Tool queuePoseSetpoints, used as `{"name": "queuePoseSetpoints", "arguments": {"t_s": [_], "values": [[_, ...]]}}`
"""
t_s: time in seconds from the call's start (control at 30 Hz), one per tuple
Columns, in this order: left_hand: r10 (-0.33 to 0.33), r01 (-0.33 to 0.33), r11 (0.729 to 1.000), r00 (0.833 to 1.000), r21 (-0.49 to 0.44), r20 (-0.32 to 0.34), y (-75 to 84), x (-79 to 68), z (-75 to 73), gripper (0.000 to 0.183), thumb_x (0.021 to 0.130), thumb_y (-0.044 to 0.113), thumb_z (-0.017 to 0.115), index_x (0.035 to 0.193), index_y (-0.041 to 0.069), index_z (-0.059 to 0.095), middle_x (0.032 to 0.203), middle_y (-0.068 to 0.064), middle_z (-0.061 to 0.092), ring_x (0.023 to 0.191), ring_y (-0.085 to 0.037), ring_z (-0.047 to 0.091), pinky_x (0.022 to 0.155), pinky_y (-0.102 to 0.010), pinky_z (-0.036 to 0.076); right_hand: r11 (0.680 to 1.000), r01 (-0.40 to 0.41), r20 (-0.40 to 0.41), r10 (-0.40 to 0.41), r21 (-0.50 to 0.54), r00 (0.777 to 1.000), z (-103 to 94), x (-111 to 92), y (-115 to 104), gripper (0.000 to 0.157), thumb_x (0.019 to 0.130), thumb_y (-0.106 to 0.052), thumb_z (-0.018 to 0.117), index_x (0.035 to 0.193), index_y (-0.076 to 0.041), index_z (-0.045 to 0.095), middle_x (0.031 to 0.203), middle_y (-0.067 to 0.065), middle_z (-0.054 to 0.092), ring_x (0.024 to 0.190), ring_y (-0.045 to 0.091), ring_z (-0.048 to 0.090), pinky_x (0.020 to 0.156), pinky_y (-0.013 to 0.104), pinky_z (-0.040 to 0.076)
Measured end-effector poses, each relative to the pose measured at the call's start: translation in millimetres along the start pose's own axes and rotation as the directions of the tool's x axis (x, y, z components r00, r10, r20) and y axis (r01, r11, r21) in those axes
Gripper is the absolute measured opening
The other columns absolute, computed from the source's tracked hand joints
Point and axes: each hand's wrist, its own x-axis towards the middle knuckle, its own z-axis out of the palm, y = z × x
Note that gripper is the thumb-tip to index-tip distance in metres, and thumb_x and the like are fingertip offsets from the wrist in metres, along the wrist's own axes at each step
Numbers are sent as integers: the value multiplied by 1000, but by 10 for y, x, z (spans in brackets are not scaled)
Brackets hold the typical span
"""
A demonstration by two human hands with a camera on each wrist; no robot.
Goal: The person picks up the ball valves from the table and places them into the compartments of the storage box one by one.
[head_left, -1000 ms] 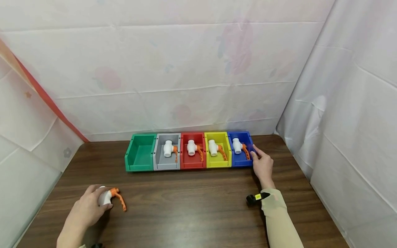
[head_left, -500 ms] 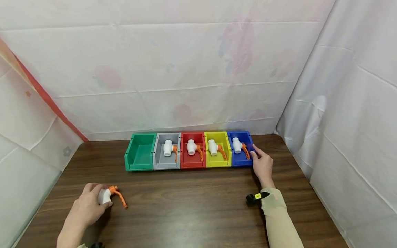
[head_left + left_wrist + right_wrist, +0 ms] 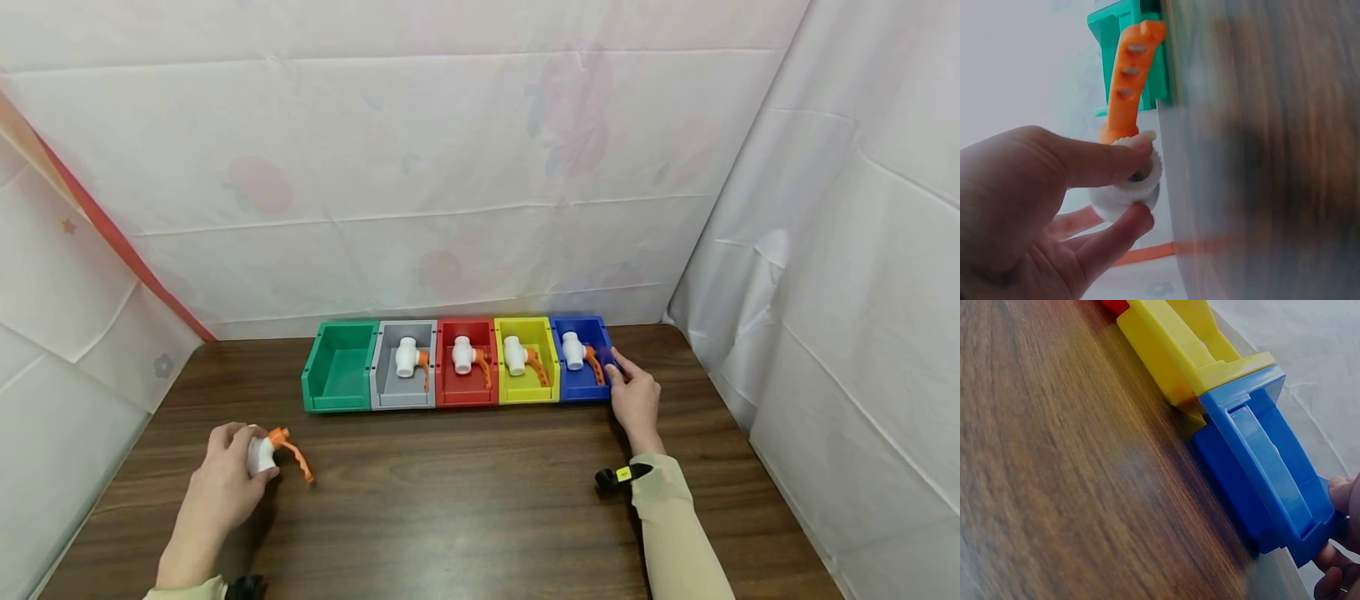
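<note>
My left hand (image 3: 228, 479) grips the white body of a ball valve (image 3: 261, 455) above the left part of the table. Its orange lever handle (image 3: 1129, 78) points away from my thumb in the left wrist view. Over on the right, my right hand (image 3: 636, 402) pinches the right side wall of the blue bin (image 3: 1235, 434), thumb on the inner side and fingers outside. One white valve (image 3: 573, 352) with an orange lever lies in that bin. Similar valves lie in the yellow bin (image 3: 553, 392), the red bin (image 3: 468, 398) and the grey bin (image 3: 405, 401).
The green bin (image 3: 337, 377) ends the joined row on the left, with no valve in it. Behind the brown wooden table (image 3: 450, 492) hangs a pale printed curtain (image 3: 420, 167); another white curtain (image 3: 862, 333) borders the right side.
My left hand has lifted the valve and moved it slightly away from me and to the right. My right hand stays at the blue bin's wall.
</note>
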Motion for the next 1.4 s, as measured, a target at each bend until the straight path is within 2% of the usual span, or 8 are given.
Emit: {"name": "queuePoseSetpoints", "arguments": {"t_s": [0.1,0.33,0.57,0.8,1.03,1.4], "values": [[8,-9,1000,998,-14,-59,33,31,23,54,70,0,85,115,-3,55,127,-33,37,88,-56,56,60,-66,46,1000,1,4,-1,-1,1000,-1,-6,4,35,99,-23,66,134,-19,66,127,15,65,123,36,57,101,55,42],[16,-21,999,990,-35,-141,117,148,27,56,72,-3,83,119,-3,53,133,-33,35,83,-55,57,58,-63,46,1000,8,-5,-8,1,1000,-3,-13,3,35,98,-22,67,133,-19,67,126,14,65,122,35,58,101,54,43],[40,-53,997,974,-55,-223,191,264,17,56,70,-8,84,118,-3,55,134,-32,37,83,-54,57,59,-65,46,1000,-1,-2,1,2,1000,-5,-10,-9,35,98,-22,66,133,-19,67,127,14,65,123,35,57,101,54,43],[26,-46,995,973,-83,-231,247,373,22,56,72,-7,84,120,-3,55,138,-30,34,90,-53,56,64,-65,47,1000,-7,1,6,3,1000,-8,-10,-22,36,98,-21,66,134,-19,66,127,15,64,123,35,57,102,55,42],[33,-58,994,970,-97,-241,283,482,20,58,70,-7,85,119,-2,55,138,-28,34,82,-51,59,66,-65,48,1000,-10,6,10,5,1000,-9,-12,-29,36,98,-22,66,134,-20,66,128,14,64,124,35,57,102,54,42],[42,-72,990,970,-120,-240,293,620,41,56,73,-6,84,119,-2,54,137,-28,32,96,-51,54,70,-64,49,1000,-14,12,14,9,1000,-11,-15,-28,36,99,-23,66,135,-20,66,128,15,64,124,35,56,102,54,42]]}}
